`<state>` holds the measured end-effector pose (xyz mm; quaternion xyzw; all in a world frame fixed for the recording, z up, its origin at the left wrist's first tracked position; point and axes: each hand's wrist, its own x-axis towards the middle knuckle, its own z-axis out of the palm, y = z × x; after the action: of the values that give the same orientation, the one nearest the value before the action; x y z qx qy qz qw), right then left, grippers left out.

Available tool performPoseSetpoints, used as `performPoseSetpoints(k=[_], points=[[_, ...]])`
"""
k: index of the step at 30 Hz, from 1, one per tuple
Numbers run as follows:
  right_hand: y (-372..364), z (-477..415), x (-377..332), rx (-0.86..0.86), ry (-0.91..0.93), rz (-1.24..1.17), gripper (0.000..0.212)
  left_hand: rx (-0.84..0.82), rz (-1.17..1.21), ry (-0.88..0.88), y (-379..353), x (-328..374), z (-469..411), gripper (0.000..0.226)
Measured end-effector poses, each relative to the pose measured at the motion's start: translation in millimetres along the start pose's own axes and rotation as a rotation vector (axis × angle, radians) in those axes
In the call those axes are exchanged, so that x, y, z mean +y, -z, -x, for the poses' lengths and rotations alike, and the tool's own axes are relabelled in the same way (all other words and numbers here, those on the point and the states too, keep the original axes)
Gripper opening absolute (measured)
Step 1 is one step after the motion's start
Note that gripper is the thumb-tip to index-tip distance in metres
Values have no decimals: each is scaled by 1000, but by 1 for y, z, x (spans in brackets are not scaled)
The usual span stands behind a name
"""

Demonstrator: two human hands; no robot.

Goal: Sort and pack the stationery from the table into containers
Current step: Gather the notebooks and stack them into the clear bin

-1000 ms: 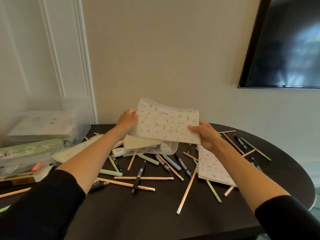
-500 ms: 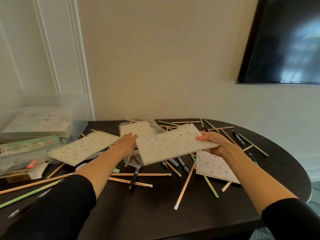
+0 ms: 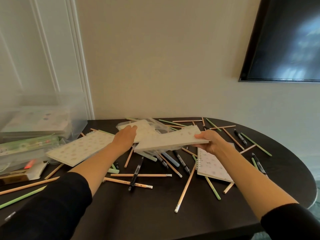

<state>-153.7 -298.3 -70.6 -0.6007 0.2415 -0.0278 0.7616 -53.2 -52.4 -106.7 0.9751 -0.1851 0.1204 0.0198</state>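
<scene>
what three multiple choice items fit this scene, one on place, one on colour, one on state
1. Where is the clear bin? A) far left B) far right C) under the screen
2. What colour is the table? A) white B) dark brown C) green
3. What state is the middle notebook in? A) lying flat, untouched B) inside the bin C) gripped by the right hand

A: it stands at the table's left end.
B: the bare top is dark brown.
C: the hand grips its right edge, off the table.
</scene>
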Motion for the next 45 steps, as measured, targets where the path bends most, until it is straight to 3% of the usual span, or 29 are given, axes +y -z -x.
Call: performPoseSetpoints(k=[10, 15, 19, 25, 28, 34, 38, 45], points=[[-41, -14, 28, 248, 131, -110, 41, 11, -8, -37, 5, 6, -7, 24], [-84, -14, 41, 188, 135, -128, 44, 49, 27, -59, 9, 8, -10, 22], [-117, -14, 44, 66, -27, -359, 39, 78, 6, -78, 13, 10, -8, 26], [-121, -17, 55, -157, -181, -420, 41, 1, -41, -106, 9, 6, -4, 22], [-110, -23, 58, -126, -261, -396, 41, 4, -15, -103, 6, 11, 0, 22], [-110, -44, 57, -28, -179, -277, 48, -18, 11, -57, -4, 29, -18, 47], [-115, -59, 58, 24, -171, -317, 49, 1, 135, -84, -12, 33, -37, 35], [-137, -66, 46, -60, -150, -398, 43, 76, 439, -79, -9, 24, -47, 39]])
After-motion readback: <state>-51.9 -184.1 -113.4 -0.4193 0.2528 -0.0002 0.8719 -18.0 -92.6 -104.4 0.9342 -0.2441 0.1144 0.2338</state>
